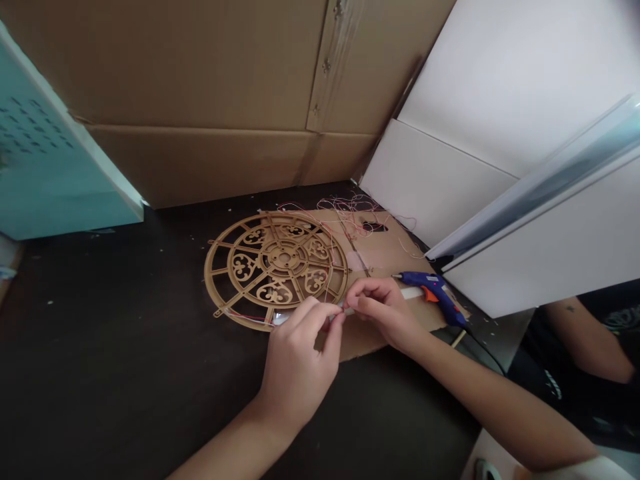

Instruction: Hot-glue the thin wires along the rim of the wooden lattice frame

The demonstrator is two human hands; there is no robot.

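So: left hand [295,373] and right hand [383,310] in narrow fingertip pinches on a thin white rod [413,293], low center of frame, just beside the rim of a laser-cut tan filigree wheel [276,270]. Wheel flat on a cardboard sheet [400,257], partly out over the dark tabletop [125,333]. Red and white wires [345,217] tangled along the sheet's far edge and over the wheel. Blue hot glue gun [435,297] on the sheet, right of the hands, orange trigger showing. Cardboard wall [200,67] across the upper frame.
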